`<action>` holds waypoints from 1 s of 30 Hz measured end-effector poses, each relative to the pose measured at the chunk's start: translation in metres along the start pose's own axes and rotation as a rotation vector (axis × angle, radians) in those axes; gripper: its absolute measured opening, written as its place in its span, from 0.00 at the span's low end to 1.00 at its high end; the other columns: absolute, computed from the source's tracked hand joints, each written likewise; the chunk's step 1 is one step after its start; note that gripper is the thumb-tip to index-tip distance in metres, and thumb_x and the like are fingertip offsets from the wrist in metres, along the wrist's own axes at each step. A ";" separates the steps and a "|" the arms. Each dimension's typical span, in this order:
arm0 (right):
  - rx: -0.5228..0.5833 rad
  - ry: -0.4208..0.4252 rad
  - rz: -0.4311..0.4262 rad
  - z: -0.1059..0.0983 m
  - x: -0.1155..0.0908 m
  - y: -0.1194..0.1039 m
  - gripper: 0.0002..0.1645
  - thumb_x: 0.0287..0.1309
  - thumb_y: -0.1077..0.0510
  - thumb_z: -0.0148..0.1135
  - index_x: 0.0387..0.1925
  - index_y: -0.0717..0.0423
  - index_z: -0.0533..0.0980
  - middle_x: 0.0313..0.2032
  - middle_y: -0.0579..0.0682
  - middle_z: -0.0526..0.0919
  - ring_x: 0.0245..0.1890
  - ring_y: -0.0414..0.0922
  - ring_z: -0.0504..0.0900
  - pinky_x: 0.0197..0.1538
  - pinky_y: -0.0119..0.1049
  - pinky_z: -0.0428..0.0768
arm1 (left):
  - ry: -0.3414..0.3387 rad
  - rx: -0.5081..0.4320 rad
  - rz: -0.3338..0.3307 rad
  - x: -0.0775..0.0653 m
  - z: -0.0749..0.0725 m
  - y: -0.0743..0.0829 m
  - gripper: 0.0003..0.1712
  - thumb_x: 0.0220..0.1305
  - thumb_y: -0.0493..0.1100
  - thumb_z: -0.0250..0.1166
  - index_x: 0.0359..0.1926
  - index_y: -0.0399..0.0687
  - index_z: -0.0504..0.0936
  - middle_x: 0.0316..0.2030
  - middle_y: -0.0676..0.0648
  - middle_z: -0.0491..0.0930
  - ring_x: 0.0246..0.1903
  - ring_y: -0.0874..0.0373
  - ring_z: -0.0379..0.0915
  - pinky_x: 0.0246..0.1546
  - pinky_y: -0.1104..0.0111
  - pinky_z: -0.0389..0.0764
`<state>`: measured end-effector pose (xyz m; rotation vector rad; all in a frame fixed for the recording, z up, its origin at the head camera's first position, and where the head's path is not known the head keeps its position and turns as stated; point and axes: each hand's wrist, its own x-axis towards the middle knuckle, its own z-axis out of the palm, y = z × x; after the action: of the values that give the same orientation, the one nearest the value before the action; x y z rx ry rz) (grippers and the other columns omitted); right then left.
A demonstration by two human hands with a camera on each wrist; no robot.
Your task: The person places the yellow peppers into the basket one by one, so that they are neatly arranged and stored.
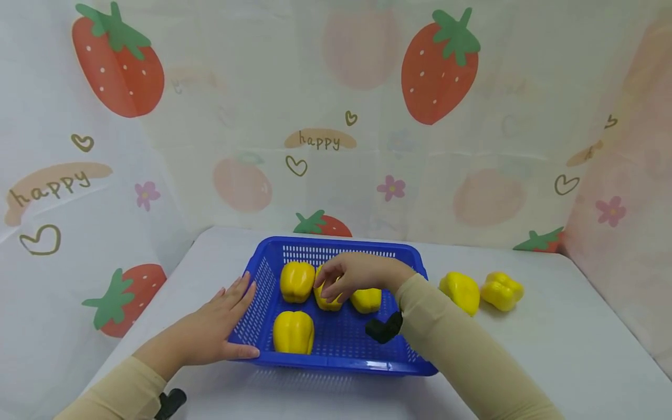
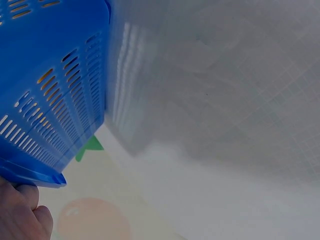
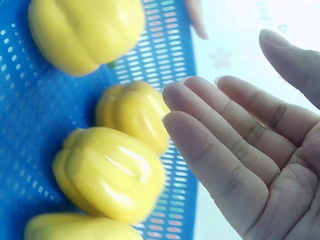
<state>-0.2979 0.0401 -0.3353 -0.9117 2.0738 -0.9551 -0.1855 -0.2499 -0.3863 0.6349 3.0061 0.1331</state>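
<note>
A blue plastic basket (image 1: 346, 363) holds several yellow bell peppers. One bell pepper (image 1: 293, 332) sits near its front left, another (image 1: 297, 282) at the back left. My left hand (image 1: 210, 329) rests against the basket's left side, fingers straight along the rim and thumb on the front left corner. In the left wrist view the perforated basket wall (image 2: 70, 95) shows from outside. My right hand (image 1: 362, 273) hovers over the basket, partly covering the middle bell pepper (image 1: 329, 304) and the right one (image 1: 366, 300). Its fingers are extended with nothing between them in the right wrist view.
Two more yellow bell peppers, a nearer one (image 1: 462, 291) and a farther one (image 1: 502, 291), lie on the white table (image 1: 567, 338) right of the basket. A strawberry-print curtain (image 1: 367, 175) stands behind the table and along both sides.
</note>
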 end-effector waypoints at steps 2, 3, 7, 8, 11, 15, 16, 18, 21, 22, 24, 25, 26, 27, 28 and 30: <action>-0.023 0.014 -0.001 -0.005 -0.007 -0.002 0.14 0.55 0.54 0.63 0.44 0.52 0.77 0.38 0.52 0.81 0.42 0.53 0.80 0.44 0.39 0.80 | 0.001 -0.002 0.001 0.000 -0.001 0.000 0.67 0.41 0.83 0.47 0.70 0.41 0.44 0.71 0.41 0.35 0.69 0.47 0.36 0.65 0.49 0.46; -0.028 0.019 0.000 -0.008 -0.011 -0.002 0.15 0.55 0.54 0.63 0.45 0.53 0.77 0.38 0.52 0.81 0.41 0.52 0.81 0.44 0.39 0.80 | 0.001 -0.004 0.001 0.000 -0.001 0.000 0.67 0.41 0.83 0.47 0.70 0.41 0.44 0.71 0.41 0.35 0.69 0.47 0.36 0.65 0.49 0.46; -0.022 0.043 0.001 -0.018 -0.025 -0.004 0.17 0.56 0.56 0.62 0.48 0.55 0.76 0.40 0.54 0.81 0.40 0.47 0.81 0.46 0.39 0.79 | -0.002 -0.004 0.001 0.000 -0.001 0.000 0.67 0.41 0.82 0.48 0.70 0.42 0.44 0.71 0.41 0.35 0.69 0.47 0.36 0.65 0.50 0.46; -0.024 0.053 0.003 -0.020 -0.029 -0.004 0.18 0.56 0.55 0.62 0.48 0.55 0.76 0.41 0.54 0.81 0.40 0.46 0.81 0.46 0.39 0.79 | -0.002 -0.004 0.001 0.001 -0.001 0.000 0.67 0.41 0.82 0.48 0.71 0.42 0.44 0.71 0.41 0.35 0.69 0.47 0.36 0.65 0.50 0.46; -0.034 0.084 0.001 -0.028 -0.038 -0.004 0.15 0.55 0.55 0.63 0.45 0.52 0.77 0.40 0.51 0.81 0.41 0.45 0.80 0.45 0.38 0.80 | -0.002 -0.001 0.000 0.001 0.000 -0.001 0.67 0.41 0.82 0.48 0.71 0.42 0.44 0.71 0.41 0.35 0.69 0.48 0.36 0.65 0.50 0.46; -0.057 0.115 -0.004 -0.037 -0.051 0.000 0.14 0.55 0.55 0.63 0.44 0.51 0.78 0.41 0.51 0.82 0.41 0.45 0.80 0.45 0.38 0.80 | 0.000 0.002 -0.001 0.001 0.002 -0.002 0.67 0.41 0.83 0.47 0.71 0.42 0.44 0.71 0.41 0.34 0.69 0.48 0.36 0.65 0.50 0.46; -0.062 0.122 -0.005 -0.039 -0.055 0.001 0.14 0.55 0.54 0.63 0.45 0.51 0.77 0.41 0.51 0.82 0.41 0.45 0.80 0.44 0.38 0.80 | -0.001 0.002 -0.001 0.001 0.002 -0.003 0.67 0.41 0.83 0.47 0.71 0.42 0.43 0.71 0.41 0.34 0.69 0.48 0.36 0.65 0.50 0.46; -0.068 0.136 -0.004 -0.044 -0.063 0.004 0.16 0.56 0.54 0.62 0.46 0.52 0.77 0.41 0.52 0.82 0.41 0.46 0.81 0.44 0.38 0.80 | -0.003 0.005 -0.003 0.002 0.003 -0.003 0.67 0.41 0.83 0.47 0.71 0.43 0.43 0.71 0.42 0.34 0.69 0.48 0.35 0.65 0.50 0.46; -0.077 0.169 -0.003 -0.052 -0.076 0.009 0.18 0.56 0.53 0.62 0.48 0.53 0.76 0.42 0.51 0.81 0.41 0.45 0.81 0.45 0.39 0.80 | -0.004 0.008 -0.002 0.002 0.004 -0.004 0.67 0.41 0.83 0.47 0.71 0.43 0.43 0.71 0.42 0.34 0.69 0.48 0.35 0.65 0.50 0.46; -0.079 0.182 -0.002 -0.055 -0.080 0.011 0.18 0.56 0.53 0.62 0.48 0.53 0.75 0.42 0.52 0.81 0.41 0.46 0.81 0.45 0.39 0.80 | -0.005 0.010 -0.002 0.002 0.004 -0.004 0.67 0.41 0.83 0.47 0.71 0.43 0.43 0.71 0.42 0.34 0.69 0.48 0.35 0.65 0.50 0.46; -0.082 0.211 0.005 -0.060 -0.088 0.016 0.19 0.55 0.52 0.63 0.49 0.52 0.75 0.43 0.52 0.81 0.41 0.46 0.81 0.46 0.40 0.79 | -0.005 0.013 -0.002 0.002 0.004 -0.003 0.67 0.41 0.83 0.47 0.71 0.43 0.43 0.71 0.42 0.34 0.69 0.48 0.35 0.65 0.50 0.46; -0.084 0.226 0.008 -0.062 -0.092 0.018 0.19 0.55 0.52 0.63 0.48 0.52 0.75 0.43 0.52 0.81 0.41 0.45 0.81 0.46 0.40 0.79 | -0.004 0.015 -0.001 0.002 0.003 -0.003 0.67 0.41 0.83 0.47 0.71 0.42 0.44 0.71 0.42 0.34 0.69 0.48 0.35 0.65 0.50 0.46; -0.082 0.237 0.009 -0.065 -0.096 0.021 0.19 0.55 0.52 0.63 0.48 0.52 0.75 0.43 0.53 0.81 0.41 0.46 0.81 0.47 0.41 0.79 | -0.004 0.016 -0.001 0.002 0.003 -0.003 0.67 0.41 0.83 0.47 0.71 0.42 0.44 0.71 0.42 0.34 0.69 0.48 0.35 0.65 0.50 0.46; -0.079 0.246 0.010 -0.066 -0.099 0.023 0.19 0.55 0.51 0.63 0.49 0.52 0.75 0.43 0.53 0.81 0.41 0.46 0.81 0.47 0.40 0.79 | -0.005 0.017 -0.002 0.002 0.003 -0.003 0.67 0.41 0.83 0.47 0.71 0.42 0.44 0.71 0.42 0.34 0.69 0.48 0.35 0.65 0.50 0.46; -0.073 0.254 0.011 -0.068 -0.103 0.026 0.19 0.55 0.52 0.62 0.48 0.53 0.75 0.43 0.53 0.81 0.42 0.46 0.81 0.47 0.41 0.79 | -0.005 0.017 -0.002 0.002 0.003 -0.003 0.67 0.41 0.83 0.47 0.71 0.42 0.44 0.71 0.42 0.34 0.69 0.48 0.36 0.65 0.50 0.46; -0.064 0.267 0.011 -0.071 -0.109 0.032 0.19 0.56 0.52 0.62 0.48 0.53 0.75 0.42 0.53 0.80 0.43 0.48 0.81 0.47 0.40 0.79 | -0.006 0.017 -0.004 0.002 0.003 -0.003 0.67 0.41 0.82 0.47 0.71 0.42 0.44 0.71 0.41 0.35 0.69 0.48 0.36 0.65 0.50 0.46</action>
<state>-0.3058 0.1676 -0.2954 -0.8409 2.3423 -1.0578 -0.1885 -0.2515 -0.3893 0.6296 3.0059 0.1058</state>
